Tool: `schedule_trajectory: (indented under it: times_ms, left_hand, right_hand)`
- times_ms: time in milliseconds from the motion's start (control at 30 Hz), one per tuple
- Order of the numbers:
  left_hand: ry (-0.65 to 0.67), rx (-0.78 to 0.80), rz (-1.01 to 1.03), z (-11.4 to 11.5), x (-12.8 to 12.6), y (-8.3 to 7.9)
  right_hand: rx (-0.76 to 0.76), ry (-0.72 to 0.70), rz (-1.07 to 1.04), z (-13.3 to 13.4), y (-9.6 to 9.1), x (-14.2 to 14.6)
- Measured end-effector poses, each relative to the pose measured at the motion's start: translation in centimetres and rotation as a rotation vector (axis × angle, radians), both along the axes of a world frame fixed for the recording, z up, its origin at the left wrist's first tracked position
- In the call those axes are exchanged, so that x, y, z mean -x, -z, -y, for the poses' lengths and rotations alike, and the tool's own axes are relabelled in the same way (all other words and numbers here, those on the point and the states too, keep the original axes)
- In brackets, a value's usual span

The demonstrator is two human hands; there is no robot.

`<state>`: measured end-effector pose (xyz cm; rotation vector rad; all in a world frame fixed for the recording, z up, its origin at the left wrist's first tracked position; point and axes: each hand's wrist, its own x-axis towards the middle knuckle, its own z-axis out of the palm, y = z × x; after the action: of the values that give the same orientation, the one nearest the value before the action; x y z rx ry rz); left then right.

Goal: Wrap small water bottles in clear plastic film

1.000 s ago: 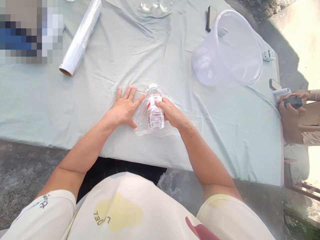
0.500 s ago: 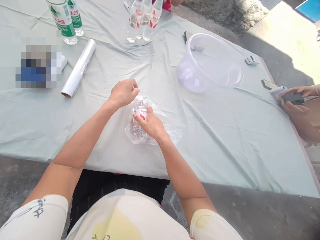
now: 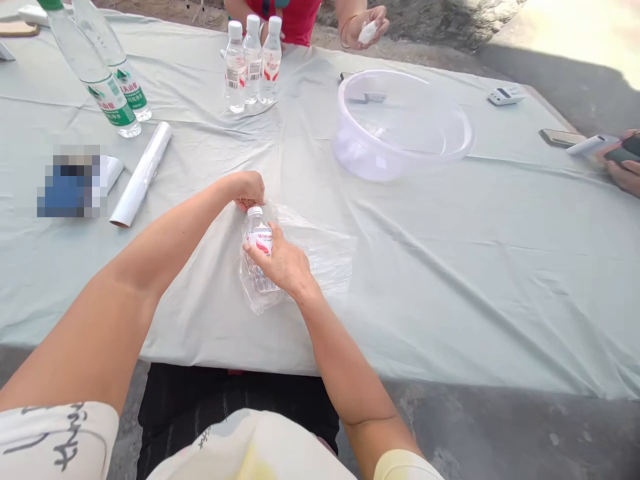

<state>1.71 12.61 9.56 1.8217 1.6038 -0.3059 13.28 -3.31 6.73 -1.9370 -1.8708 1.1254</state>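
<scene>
A small clear water bottle [image 3: 257, 248] with a red and white label stands on a sheet of clear plastic wrap [image 3: 320, 257] spread on the pale green tablecloth [image 3: 450, 267]. My right hand [image 3: 281, 265] is wrapped round the bottle's body. My left hand [image 3: 246, 189] is closed just above and behind the white cap, pinching the edge of the wrap and pulling it up around the bottle.
A roll of plastic wrap [image 3: 141, 175] lies at the left. Two tall green-label bottles [image 3: 103, 70] and three small bottles [image 3: 253, 61] stand at the back. A big clear plastic tub [image 3: 403, 127] sits right of centre. Other people's hands [image 3: 623, 167] show at the right edge and the far side.
My left hand has lifted off the flat wrap, closed on its edge and drawn it up beside the bottle's cap. My right hand stays on the bottle. The camera has tilted up.
</scene>
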Motion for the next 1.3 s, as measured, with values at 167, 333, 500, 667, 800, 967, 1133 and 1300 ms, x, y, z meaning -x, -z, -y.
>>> schedule_trajectory:
  times_ms: [167, 333, 500, 667, 800, 967, 1133, 1300]
  left_hand:
    - [-0.208, 0.042, 0.21, 0.0, 2.0, 1.0]
    - [-0.274, 0.059, 0.279, 0.2, 2.5, 1.6]
    - [-0.331, 0.033, 0.314, 0.6, 3.3, 1.8]
    - [-0.383, -0.015, 0.37, 0.9, 4.4, 2.5]
    - [-0.412, -0.038, 0.395, 1.2, 4.8, 2.8]
    - [-0.405, -0.055, 0.405, 1.2, 5.0, 3.3]
    - [-0.416, -0.041, 0.436, 1.6, 4.9, 3.5]
    - [-0.494, -0.088, 0.528, 2.4, 4.6, 3.7]
  right_hand:
    - [0.006, -0.028, 0.027, 0.7, -0.6, -0.2]
    - [-0.048, -0.084, 0.078, 2.0, -1.0, 0.3]
    - [-0.114, -0.155, 0.182, 3.9, -0.8, 0.7]
    - [-0.278, -0.102, 0.086, 5.5, 1.4, 0.9]
    - [-0.39, 0.036, -0.042, 6.6, 3.1, 1.3]
    - [-0.402, 0.16, -0.079, 7.1, 3.7, 1.9]
    - [-0.409, 0.212, -0.074, 7.2, 4.1, 2.7]
    - [-0.399, 0.13, 0.003, 7.4, 4.4, 2.9]
